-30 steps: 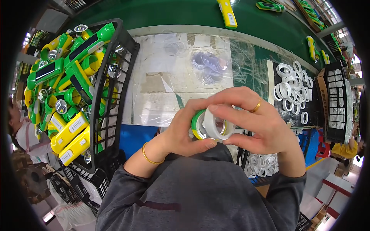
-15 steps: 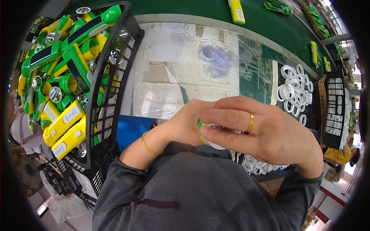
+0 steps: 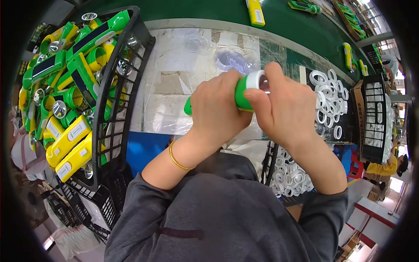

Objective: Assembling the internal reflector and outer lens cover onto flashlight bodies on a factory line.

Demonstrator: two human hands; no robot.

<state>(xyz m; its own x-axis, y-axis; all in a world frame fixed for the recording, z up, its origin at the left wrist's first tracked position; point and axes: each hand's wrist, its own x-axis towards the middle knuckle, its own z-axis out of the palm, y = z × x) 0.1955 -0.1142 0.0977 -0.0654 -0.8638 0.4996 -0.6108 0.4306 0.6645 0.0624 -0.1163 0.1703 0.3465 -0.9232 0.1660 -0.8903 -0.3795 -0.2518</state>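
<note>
A green and yellow flashlight (image 3: 242, 95) is held sideways over the front of the work surface, its head toward the right. Around its body is wrapped my left hand (image 3: 216, 102), with the green tail end poking out on the left. A white ring (image 3: 252, 81) sits on the head's rim. My right hand (image 3: 288, 105) is closed on this ring, thumb on the near side and fingers over the far side. Just beyond the hands lies a pile of clear round discs (image 3: 231, 60). Loose white rings (image 3: 331, 98) are heaped to the right.
A black crate (image 3: 102, 118) full of green and yellow flashlights stands at the left. Below the table's edge, at right, a basket holds more white rings (image 3: 290, 174). Another yellow flashlight (image 3: 255, 13) lies on the green surface (image 3: 196, 9) beyond. A black crate (image 3: 374, 118) stands far right.
Both hands have lifted the flashlight away from my chest and turned its head to the right. The right hand has moved from covering the head to gripping the white ring's side.
</note>
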